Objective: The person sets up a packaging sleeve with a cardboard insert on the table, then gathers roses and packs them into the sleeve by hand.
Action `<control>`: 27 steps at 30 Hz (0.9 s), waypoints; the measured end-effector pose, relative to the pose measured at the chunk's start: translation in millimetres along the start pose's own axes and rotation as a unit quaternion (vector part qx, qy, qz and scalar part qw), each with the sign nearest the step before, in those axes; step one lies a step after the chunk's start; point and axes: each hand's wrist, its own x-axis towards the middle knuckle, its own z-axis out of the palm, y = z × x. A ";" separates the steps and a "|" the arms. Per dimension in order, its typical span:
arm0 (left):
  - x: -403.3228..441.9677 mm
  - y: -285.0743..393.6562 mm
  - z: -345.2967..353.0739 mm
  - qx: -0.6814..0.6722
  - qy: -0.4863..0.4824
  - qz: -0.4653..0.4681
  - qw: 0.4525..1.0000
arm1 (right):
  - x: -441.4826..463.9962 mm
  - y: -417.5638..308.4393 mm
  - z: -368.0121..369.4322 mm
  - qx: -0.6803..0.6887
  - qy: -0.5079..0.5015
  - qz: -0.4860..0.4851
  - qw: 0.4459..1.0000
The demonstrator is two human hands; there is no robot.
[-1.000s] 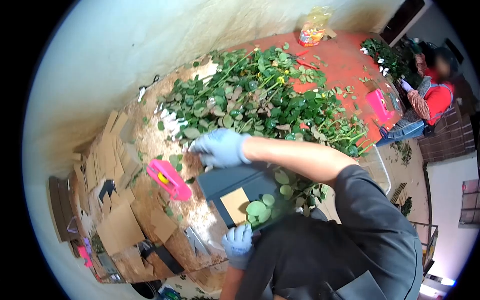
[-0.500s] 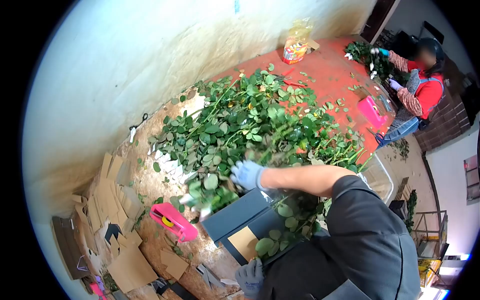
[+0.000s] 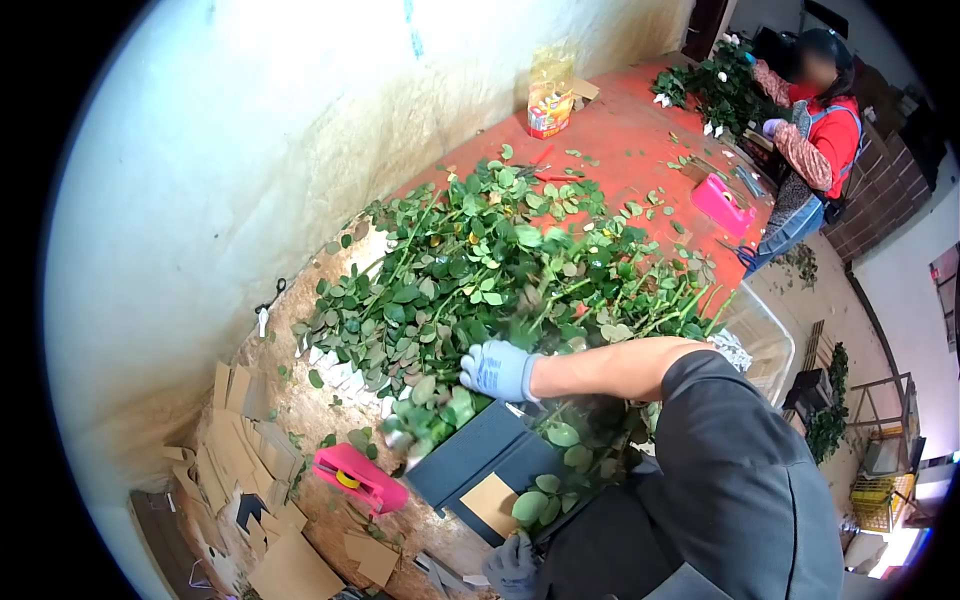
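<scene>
My right hand [image 3: 500,370], in a grey-blue glove, is closed over the pile of leafy rose stems [image 3: 455,265]. It appears to grip a leafy stem [image 3: 445,415], whose leaves and pale end are blurred beside the dark box-like stand [image 3: 465,450]. On that stand lies a tan cardboard piece [image 3: 489,503]. At the near edge, by some rose leaves [image 3: 545,500], my gloved left hand [image 3: 514,568] is curled. What its fingers hold is hidden.
A pink tape dispenser [image 3: 360,478] and cardboard sheets [image 3: 240,450] lie at the left. Beyond the stems are red-handled shears [image 3: 550,176], a yellow-red bag [image 3: 550,100] and another pink dispenser [image 3: 722,205]. A co-worker [image 3: 825,140] handles foliage at the far right. A clear bin [image 3: 790,350] stands nearby.
The whole view has shifted a little. My right hand stays over the stems with its leaves still blurred, and my left hand keeps to the stand's edge. The co-worker's far hand has risen.
</scene>
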 end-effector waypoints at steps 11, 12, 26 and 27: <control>-19.1 -6.2 10.9 -0.019 -0.042 -0.003 0.999 | 157.9 45.2 -58.6 0.098 0.037 -0.003 0.994; -22.4 -6.7 13.4 -0.015 -0.042 -0.006 0.999 | 179.7 53.3 -49.8 0.105 0.033 0.010 0.994; 1.3 -3.5 -1.4 0.054 0.025 0.029 0.998 | 143.3 80.3 60.5 -0.108 0.025 -0.003 0.994; 2.3 -3.8 -2.2 0.048 0.021 0.030 0.998 | 118.0 70.6 59.7 -0.122 0.028 -0.015 0.992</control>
